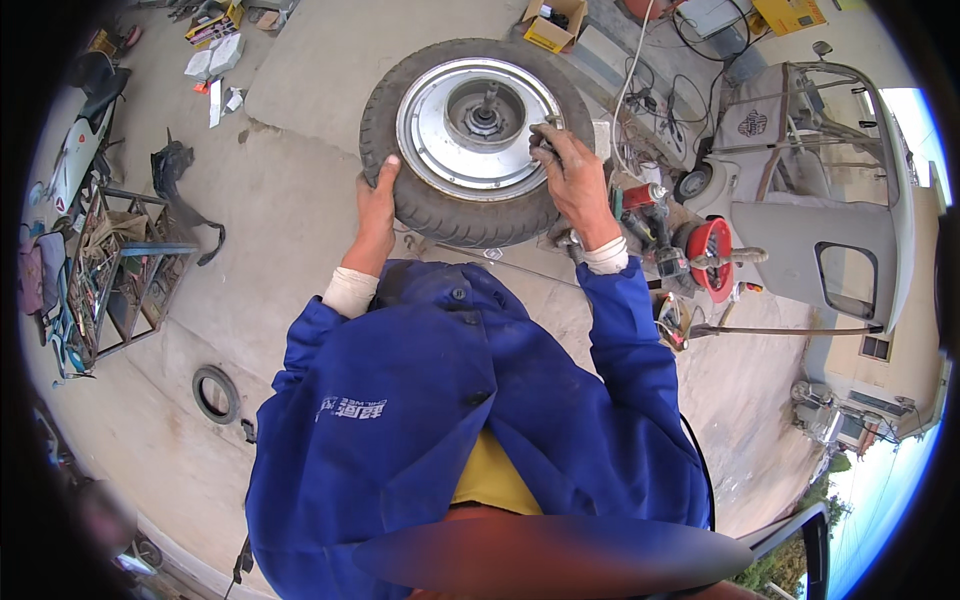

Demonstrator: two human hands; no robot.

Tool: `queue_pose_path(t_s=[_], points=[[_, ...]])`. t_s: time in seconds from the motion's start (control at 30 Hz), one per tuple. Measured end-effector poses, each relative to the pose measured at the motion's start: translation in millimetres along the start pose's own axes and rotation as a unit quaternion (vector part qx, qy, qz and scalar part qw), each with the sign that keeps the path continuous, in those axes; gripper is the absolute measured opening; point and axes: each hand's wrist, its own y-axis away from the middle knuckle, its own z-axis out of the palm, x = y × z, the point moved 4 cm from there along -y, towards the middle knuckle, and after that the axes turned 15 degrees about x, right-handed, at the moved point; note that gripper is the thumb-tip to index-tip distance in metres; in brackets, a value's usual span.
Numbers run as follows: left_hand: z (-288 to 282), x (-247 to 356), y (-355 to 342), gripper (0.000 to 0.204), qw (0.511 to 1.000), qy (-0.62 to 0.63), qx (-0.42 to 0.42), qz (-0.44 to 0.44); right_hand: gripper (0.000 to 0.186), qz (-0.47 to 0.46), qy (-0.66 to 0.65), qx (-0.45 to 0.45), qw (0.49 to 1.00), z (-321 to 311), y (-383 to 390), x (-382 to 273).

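A wheel with a black tyre and a silver metal hub is in front of me, its axle pointing up from the middle. My left hand grips the tyre's near left edge, thumb on the sidewall and the other fingers mostly hidden beneath. Over the hub's right rim, my right hand has its fingers bent together around something small and dark, too unclear to name. Dark grime covers those fingertips.
To the right stand a red bowl-like container, a red spray can and a light-coloured three-wheeled vehicle. Cables lie beyond them. A metal rack stands left, with a loose tyre on the floor. A yellow box is at the back.
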Motion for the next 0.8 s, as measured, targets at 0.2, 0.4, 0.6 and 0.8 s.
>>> queue_pose_path(t_s=[0.2,0.4,0.6,0.8], points=[[0,-4,-5,0.078,1.000,0.000,-0.005,0.011,0.033,0.097,-0.131,0.029,0.986,5,16,-19],[0,-3,-6,0.077,1.000,-0.013,0.008,0.007,0.032,0.063,-0.106,0.000,0.992,16,22,-25],[0,-5,-7,0.077,1.000,-0.010,0.013,0.008,0.032,0.056,-0.091,-0.004,0.994,21,27,-20],[1,-1,-4,0.076,1.000,-0.002,0.002,0.004,0.033,0.052,-0.096,-0.003,0.994,20,25,-24]])
